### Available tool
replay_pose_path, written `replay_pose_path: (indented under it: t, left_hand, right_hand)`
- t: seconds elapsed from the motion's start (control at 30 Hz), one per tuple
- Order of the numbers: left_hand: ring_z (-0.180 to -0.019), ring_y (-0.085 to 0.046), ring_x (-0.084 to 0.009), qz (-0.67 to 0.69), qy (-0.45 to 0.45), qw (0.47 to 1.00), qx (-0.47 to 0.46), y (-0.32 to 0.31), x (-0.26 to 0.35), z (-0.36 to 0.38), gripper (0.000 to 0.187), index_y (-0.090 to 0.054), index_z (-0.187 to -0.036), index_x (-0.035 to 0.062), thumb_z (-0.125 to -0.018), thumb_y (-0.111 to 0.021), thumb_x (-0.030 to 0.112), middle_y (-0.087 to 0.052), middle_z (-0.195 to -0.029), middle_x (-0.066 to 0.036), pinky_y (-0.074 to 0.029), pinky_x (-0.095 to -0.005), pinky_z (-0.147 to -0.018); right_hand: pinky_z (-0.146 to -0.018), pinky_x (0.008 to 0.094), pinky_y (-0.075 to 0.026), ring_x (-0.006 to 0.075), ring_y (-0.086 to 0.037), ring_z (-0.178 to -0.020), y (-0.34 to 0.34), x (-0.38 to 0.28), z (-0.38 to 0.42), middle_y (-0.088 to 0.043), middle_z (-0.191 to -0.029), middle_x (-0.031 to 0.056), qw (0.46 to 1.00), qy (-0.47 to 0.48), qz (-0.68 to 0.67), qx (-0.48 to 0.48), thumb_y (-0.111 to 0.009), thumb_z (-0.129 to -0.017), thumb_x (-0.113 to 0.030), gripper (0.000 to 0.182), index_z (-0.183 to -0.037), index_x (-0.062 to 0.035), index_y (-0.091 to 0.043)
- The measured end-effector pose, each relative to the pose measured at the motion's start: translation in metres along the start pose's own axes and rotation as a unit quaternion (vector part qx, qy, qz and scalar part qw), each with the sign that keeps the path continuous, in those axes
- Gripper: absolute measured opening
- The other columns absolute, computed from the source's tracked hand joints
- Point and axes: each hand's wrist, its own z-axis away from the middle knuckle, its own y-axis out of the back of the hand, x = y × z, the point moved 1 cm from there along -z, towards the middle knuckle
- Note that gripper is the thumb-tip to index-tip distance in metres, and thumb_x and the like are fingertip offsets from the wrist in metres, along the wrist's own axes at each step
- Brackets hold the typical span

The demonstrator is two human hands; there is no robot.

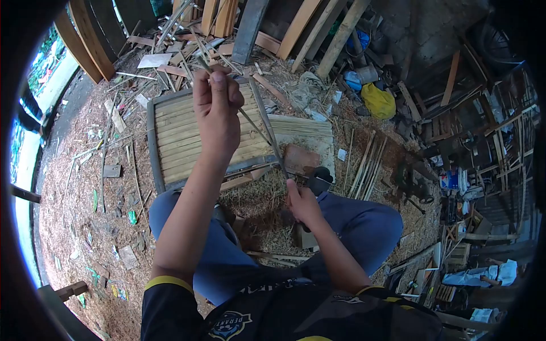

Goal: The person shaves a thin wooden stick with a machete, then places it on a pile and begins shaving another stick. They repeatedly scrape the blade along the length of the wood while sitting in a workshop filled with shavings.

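Raised in front of me, my left hand (219, 105) is closed around a thin bamboo strip (248, 118). The strip runs from above the fist down to the right, where its lower end meets a long knife (277, 149). My right hand (304, 204) grips this knife low between my knees, thumb along the back of the narrow dark blade, which points up and away. Beneath both hands lies a framed panel of bamboo slats (187, 133) with dark edges.
Pale thin strips (301, 126) lie right of the panel, with more loose strips (368, 165) farther right. A reddish block (301, 159) sits near the knife. Planks (298, 28) lean at the back beside a yellow bag (377, 101). Shavings and scraps cover the ground.
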Motion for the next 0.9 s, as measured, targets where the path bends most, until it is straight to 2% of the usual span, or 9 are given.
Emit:
replay_pose_path:
  t: [0.1, 0.2, 0.3, 0.4, 0.5, 0.6, 0.73, 0.8, 0.9]
  left_hand:
    - [-0.065, -0.033, -0.0072, 0.006, 0.010, 1.000, -0.012, 0.000, 0.002, 0.005, 0.016, -0.056, -0.112, 0.0101, -0.111, -0.049, 0.025, -0.040, -0.075, 0.004, -0.031, -0.0252, -0.058]
    - [-0.063, -0.030, -0.0080, -0.008, 0.011, 0.999, -0.038, -0.002, 0.004, 0.006, 0.021, -0.054, -0.107, 0.0099, -0.112, -0.047, 0.029, -0.035, -0.072, 0.004, -0.029, -0.0266, -0.058]
    - [-0.062, -0.027, -0.0082, -0.013, 0.013, 0.998, -0.053, 0.003, 0.008, 0.008, 0.028, -0.052, -0.102, 0.0095, -0.112, -0.045, 0.034, -0.031, -0.069, 0.004, -0.027, -0.0278, -0.058]
    - [-0.062, -0.025, -0.0083, -0.035, 0.009, 0.999, -0.031, 0.007, 0.011, 0.013, 0.032, -0.051, -0.100, 0.0093, -0.112, -0.044, 0.039, -0.029, -0.070, 0.004, -0.026, -0.0284, -0.058]
    - [-0.062, -0.025, -0.0083, -0.039, 0.001, 0.999, -0.020, 0.012, 0.014, 0.015, 0.034, -0.050, -0.099, 0.0093, -0.111, -0.044, 0.040, -0.031, -0.072, 0.003, -0.026, -0.0285, -0.058]
    - [-0.062, -0.026, -0.0083, -0.038, -0.007, 0.999, -0.034, 0.015, 0.017, 0.015, 0.033, -0.050, -0.099, 0.0094, -0.111, -0.044, 0.040, -0.033, -0.075, 0.003, -0.027, -0.0285, -0.058]
    - [-0.063, -0.027, -0.0082, -0.021, -0.008, 0.999, -0.046, 0.023, 0.020, 0.018, 0.033, -0.050, -0.100, 0.0092, -0.111, -0.043, 0.039, -0.035, -0.077, 0.003, -0.028, -0.0284, -0.059]
    - [-0.063, -0.027, -0.0084, -0.008, -0.012, 0.999, -0.044, 0.023, 0.021, 0.018, 0.033, -0.051, -0.101, 0.0093, -0.111, -0.043, 0.039, -0.035, -0.077, 0.003, -0.028, -0.0281, -0.059]
    - [-0.063, -0.028, -0.0086, 0.009, -0.007, 0.999, -0.040, 0.023, 0.020, 0.020, 0.032, -0.052, -0.102, 0.0098, -0.111, -0.043, 0.039, -0.035, -0.076, 0.003, -0.028, -0.0280, -0.060]
  right_hand:
    - [-0.038, 0.0323, -0.038, 0.0158, -0.047, -0.039, 0.010, 0.002, 0.004, -0.048, -0.052, 0.0035, 0.993, -0.109, -0.045, -0.032, -0.043, -0.104, -0.063, 0.069, -0.069, -0.0041, -0.055]
    - [-0.038, 0.0324, -0.038, 0.0155, -0.048, -0.040, 0.012, -0.011, 0.008, -0.048, -0.052, 0.0032, 0.991, -0.103, -0.064, -0.048, -0.042, -0.104, -0.063, 0.070, -0.067, -0.0047, -0.054]
    - [-0.039, 0.0330, -0.039, 0.0163, -0.049, -0.040, 0.010, -0.039, 0.018, -0.049, -0.053, 0.0036, 0.997, 0.017, -0.063, -0.037, -0.043, -0.104, -0.062, 0.070, -0.067, -0.0045, -0.054]
    - [-0.049, 0.0400, -0.047, 0.0251, -0.058, -0.043, 0.006, -0.045, 0.020, -0.058, -0.055, 0.0124, 0.994, 0.109, 0.013, 0.014, -0.041, -0.103, -0.065, 0.078, -0.068, 0.0010, -0.062]
    - [-0.059, 0.0445, -0.050, 0.0291, -0.066, -0.055, -0.004, -0.008, 0.000, -0.061, -0.059, 0.0163, 0.998, -0.065, -0.010, -0.017, -0.041, -0.103, -0.064, 0.078, -0.072, 0.0029, -0.064]
    - [-0.062, 0.0461, -0.051, 0.0299, -0.069, -0.060, 0.003, -0.017, 0.007, -0.061, -0.059, 0.0165, 0.996, -0.077, 0.036, -0.008, -0.041, -0.104, -0.063, 0.077, -0.073, 0.0032, -0.065]
    - [-0.061, 0.0473, -0.051, 0.0330, -0.066, -0.055, -0.015, -0.005, 0.001, -0.060, -0.058, 0.0180, 0.995, 0.070, 0.055, 0.055, -0.042, -0.104, -0.062, 0.076, -0.074, 0.0042, -0.065]
    - [-0.061, 0.0477, -0.052, 0.0367, -0.066, -0.057, -0.013, -0.006, 0.005, -0.062, -0.061, 0.0207, 0.992, 0.094, 0.052, 0.058, -0.042, -0.103, -0.062, 0.077, -0.076, 0.0054, -0.065]
    - [-0.072, 0.0505, -0.052, 0.0441, -0.068, -0.073, -0.010, 0.014, -0.007, -0.065, -0.068, 0.0236, 0.992, -0.119, -0.034, -0.011, -0.042, -0.102, -0.064, 0.076, -0.080, 0.0051, -0.066]
